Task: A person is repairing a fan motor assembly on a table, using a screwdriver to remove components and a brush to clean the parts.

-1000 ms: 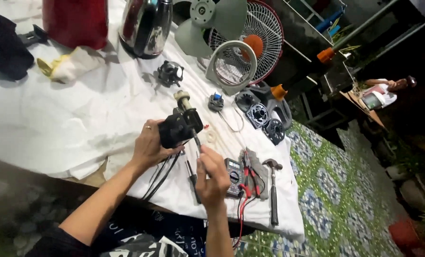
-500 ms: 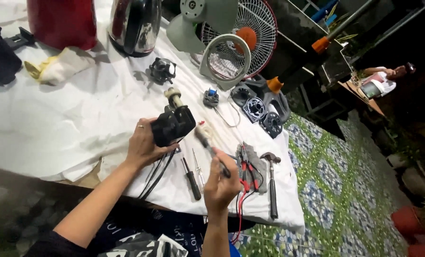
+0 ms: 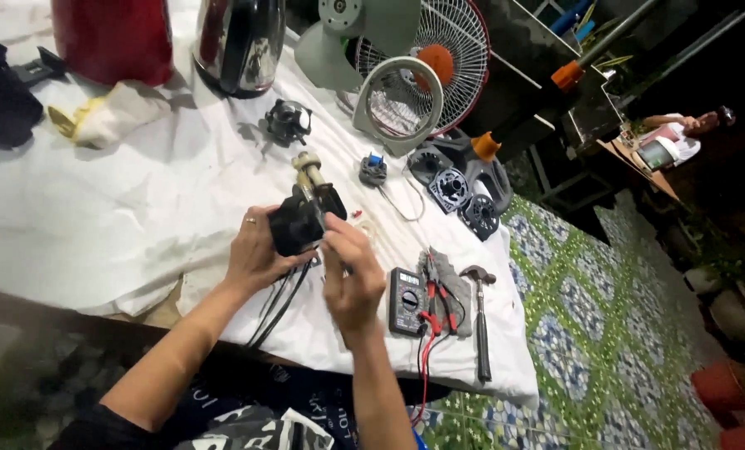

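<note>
Gripping: the left hand [image 3: 256, 250] is wrapped around a black motor unit [image 3: 299, 221], lifted just above the white cloth [image 3: 97, 208] near the table's front edge.
Motor unit: dark housing with a pale shaft [image 3: 308, 171] sticking up and away from the person; black wires [image 3: 277, 304] hang from its underside down over the cloth.
Right hand: the right hand [image 3: 352, 271] is curled tight against the near side of the motor unit, fingers pinched together (whatever slim tool it may hold is hidden behind the knuckles, so I cannot tell).
Just right of the hands: a black multimeter [image 3: 407, 301] with red leads lies flat, beside it a pair of pliers [image 3: 441, 287] on a grey rag, then a hammer [image 3: 479, 321] with its handle pointing toward the table's front edge.
Farther back: a small blue-topped part [image 3: 373, 169], a round black piece [image 3: 288, 122], and a grey fan guard ring [image 3: 399, 104] standing against a fan cage [image 3: 452, 58] with an orange hub.
Far left: a yellow-cuffed glove [image 3: 106, 117], a red container [image 3: 112, 37] and a shiny kettle [image 3: 239, 42].
</note>
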